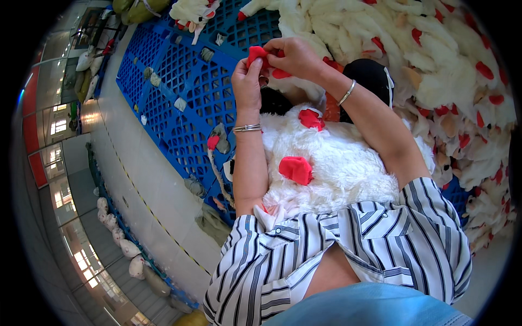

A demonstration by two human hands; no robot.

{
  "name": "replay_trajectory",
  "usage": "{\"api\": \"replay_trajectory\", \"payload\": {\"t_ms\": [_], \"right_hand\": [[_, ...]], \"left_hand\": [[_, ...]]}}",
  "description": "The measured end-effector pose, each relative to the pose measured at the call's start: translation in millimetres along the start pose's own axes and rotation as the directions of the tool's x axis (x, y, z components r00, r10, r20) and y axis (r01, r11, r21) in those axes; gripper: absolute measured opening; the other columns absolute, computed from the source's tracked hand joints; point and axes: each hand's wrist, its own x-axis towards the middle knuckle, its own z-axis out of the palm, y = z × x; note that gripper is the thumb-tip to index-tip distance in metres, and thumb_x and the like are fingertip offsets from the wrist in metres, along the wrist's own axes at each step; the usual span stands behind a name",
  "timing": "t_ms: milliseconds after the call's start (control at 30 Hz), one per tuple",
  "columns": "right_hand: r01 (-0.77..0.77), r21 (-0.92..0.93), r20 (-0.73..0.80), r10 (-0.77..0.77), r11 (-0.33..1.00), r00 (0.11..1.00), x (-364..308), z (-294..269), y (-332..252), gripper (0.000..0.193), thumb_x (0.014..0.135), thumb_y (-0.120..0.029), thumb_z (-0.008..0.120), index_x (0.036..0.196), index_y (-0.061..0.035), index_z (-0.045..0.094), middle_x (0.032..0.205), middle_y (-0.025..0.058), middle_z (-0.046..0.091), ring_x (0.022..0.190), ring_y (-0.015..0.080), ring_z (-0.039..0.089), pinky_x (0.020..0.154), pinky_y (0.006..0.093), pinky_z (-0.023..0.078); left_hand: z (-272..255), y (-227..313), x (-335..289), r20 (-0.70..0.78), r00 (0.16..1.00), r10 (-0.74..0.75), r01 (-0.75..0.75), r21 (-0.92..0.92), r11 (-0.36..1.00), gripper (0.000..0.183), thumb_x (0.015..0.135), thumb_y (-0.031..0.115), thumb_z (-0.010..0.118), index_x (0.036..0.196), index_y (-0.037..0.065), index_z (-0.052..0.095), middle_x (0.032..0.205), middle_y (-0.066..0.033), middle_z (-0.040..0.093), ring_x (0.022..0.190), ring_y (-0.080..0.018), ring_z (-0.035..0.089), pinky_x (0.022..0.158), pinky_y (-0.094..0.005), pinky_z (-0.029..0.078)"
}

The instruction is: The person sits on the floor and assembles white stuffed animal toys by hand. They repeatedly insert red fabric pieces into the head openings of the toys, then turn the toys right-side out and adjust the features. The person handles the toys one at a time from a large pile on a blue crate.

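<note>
Out in front of me, my left hand (249, 81) and my right hand (293, 57) meet at a small red fabric piece (257, 54), both pinching it between fingers and thumb. More red cloth shows just under the right hand, partly hidden by it. Across my lap lies white plush fabric (348, 163) with long fur. Two loose-looking red pieces rest on it: one red piece (296, 170) near the middle and another red piece (311, 119) farther up. Whether these are sewn on, I cannot tell.
A big heap of cream plush skins (337, 27) with red parts spreads along the right and far side. Blue plastic pallets (174, 70) lie at left, with fabric scraps on them. Another white plush piece (194, 13) sits at the far edge. Sacks (136, 267) line the left wall.
</note>
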Motion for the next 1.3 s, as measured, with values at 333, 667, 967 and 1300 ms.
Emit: {"api": "replay_trajectory", "payload": {"t_ms": [333, 667, 967, 1300], "right_hand": [[-0.037, 0.11, 0.041, 0.033, 0.993, 0.999, 3, -2, 8, 0.026, 0.089, -0.012, 0.059, 0.109, 0.0012, 0.069, 0.085, 0.0088, 0.071, 0.074, 0.013, 0.065, 0.069, 0.0277, 0.054], [-0.111, 0.037, 0.139, 0.105, 0.993, 0.985, 6, -4, 17, 0.029, 0.086, -0.012, 0.067, 0.113, -0.0009, 0.067, 0.085, 0.0049, 0.067, 0.073, 0.0109, 0.06, 0.068, 0.0257, 0.051], [-0.205, 0.056, 0.227, 0.187, 0.977, 0.956, 6, -6, 12, 0.026, 0.084, -0.012, 0.069, 0.107, 0.0008, 0.066, 0.083, 0.0055, 0.066, 0.072, 0.0112, 0.059, 0.066, 0.026, 0.051], [-0.076, -0.034, 0.136, 0.08, 0.997, 0.988, 7, -10, 25, 0.017, 0.084, -0.013, 0.069, 0.094, -0.0005, 0.062, 0.079, 0.0057, 0.065, 0.069, 0.011, 0.059, 0.064, 0.0269, 0.051]], "left_hand": [[6, -4, -2, -0.01, 0.997, -0.073, 0.073, 0.093, 0.993, 0.017, 0.096, 0.023, 0.061, 0.107, 0.01, 0.066, 0.086, -0.0006, 0.069, 0.066, -0.0076, 0.06, 0.053, -0.0213, 0.043], [3, -4, -4, -0.016, 0.999, -0.036, 0.037, 0.013, 0.999, 0.019, 0.098, 0.021, 0.058, 0.109, 0.009, 0.067, 0.084, -0.002, 0.069, 0.063, -0.0096, 0.06, 0.054, -0.0215, 0.043], [-5, -9, -3, 0.013, 0.999, -0.039, 0.038, 0.05, 0.998, 0.02, 0.098, 0.019, 0.056, 0.109, 0.008, 0.067, 0.082, -0.003, 0.07, 0.062, -0.0098, 0.061, 0.054, -0.0213, 0.045], [0, -8, -6, -0.087, 0.996, -0.007, 0.004, -0.025, 1.0, 0.022, 0.098, 0.022, 0.054, 0.108, 0.007, 0.066, 0.081, -0.0031, 0.069, 0.064, -0.0092, 0.061, 0.054, -0.0208, 0.045]]}}
